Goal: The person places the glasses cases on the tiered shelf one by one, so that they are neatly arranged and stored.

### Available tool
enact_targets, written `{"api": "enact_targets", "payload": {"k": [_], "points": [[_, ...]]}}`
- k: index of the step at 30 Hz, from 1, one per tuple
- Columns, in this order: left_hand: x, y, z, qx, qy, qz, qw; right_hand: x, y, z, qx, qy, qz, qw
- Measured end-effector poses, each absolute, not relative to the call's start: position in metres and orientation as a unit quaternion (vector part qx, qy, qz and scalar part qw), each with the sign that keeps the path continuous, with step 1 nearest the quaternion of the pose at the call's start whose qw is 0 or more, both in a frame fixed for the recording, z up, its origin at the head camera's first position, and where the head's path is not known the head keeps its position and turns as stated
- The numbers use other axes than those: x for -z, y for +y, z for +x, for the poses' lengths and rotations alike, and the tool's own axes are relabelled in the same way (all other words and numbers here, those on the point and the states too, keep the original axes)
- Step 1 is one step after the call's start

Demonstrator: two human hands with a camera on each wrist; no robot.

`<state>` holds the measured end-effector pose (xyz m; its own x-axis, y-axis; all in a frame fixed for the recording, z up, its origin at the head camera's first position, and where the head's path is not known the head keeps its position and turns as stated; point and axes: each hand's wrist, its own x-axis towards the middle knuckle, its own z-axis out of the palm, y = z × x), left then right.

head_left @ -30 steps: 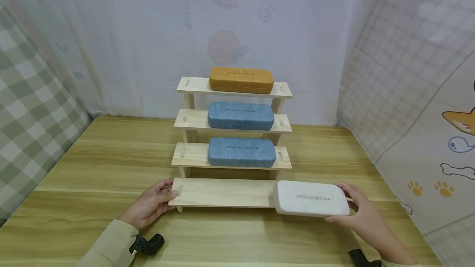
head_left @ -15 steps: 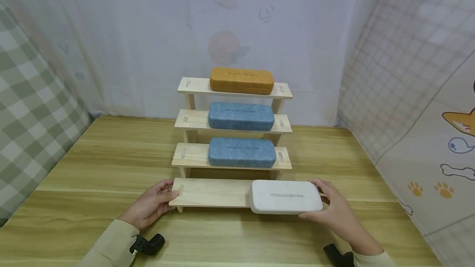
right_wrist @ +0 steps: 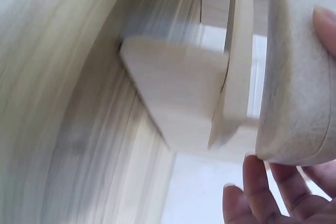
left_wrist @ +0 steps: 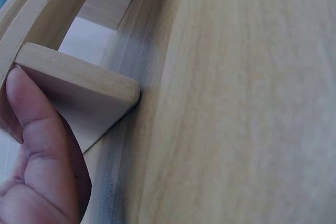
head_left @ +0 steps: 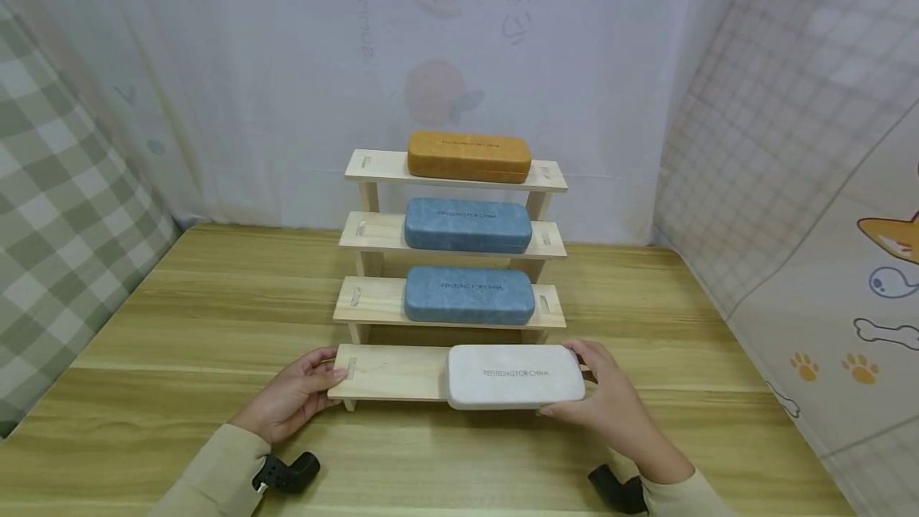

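Note:
A white glasses case (head_left: 515,393) with dark lettering is held at its right end by my right hand (head_left: 610,405), thumb in front and fingers behind. It overlaps the right part of the bottom shelf of a pale wooden tiered display stand (head_left: 391,373). In the right wrist view, a gap shows between the case (right_wrist: 302,72) and the shelf board (right_wrist: 239,61). My left hand (head_left: 297,397) pinches the left end of that bottom shelf. The left wrist view shows the thumb (left_wrist: 42,124) against the board beside its leg (left_wrist: 79,72).
Two blue glasses cases, a lower one (head_left: 470,305) and an upper one (head_left: 467,234), sit on the middle shelves. An orange case (head_left: 470,166) lies on the top shelf. The stand rests on a wood-grain table (head_left: 215,301), with a white curtain (head_left: 287,102) behind.
My right hand has carried the white case leftward, from beyond the bottom shelf's right end to over its right part. My left hand has stayed on the shelf's left end.

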<state>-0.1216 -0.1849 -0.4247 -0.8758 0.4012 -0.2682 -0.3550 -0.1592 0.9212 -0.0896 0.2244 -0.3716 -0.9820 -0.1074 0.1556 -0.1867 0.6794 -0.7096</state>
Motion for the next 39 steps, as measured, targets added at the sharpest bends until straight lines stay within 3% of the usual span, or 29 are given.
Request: {"api": "enact_targets", "payload": {"k": [22,39], "points": [[0.424,-0.185,-0.123,-0.757,0.603,0.022,0.249,0.373,0.177,-0.096,-0.415,-0.909,0.038,0.026],[0.425,-0.187,-0.123,-0.753,0.607,0.028,0.253,0.377,0.166,-0.1,-0.397,-0.917,0.041,0.019]]}}
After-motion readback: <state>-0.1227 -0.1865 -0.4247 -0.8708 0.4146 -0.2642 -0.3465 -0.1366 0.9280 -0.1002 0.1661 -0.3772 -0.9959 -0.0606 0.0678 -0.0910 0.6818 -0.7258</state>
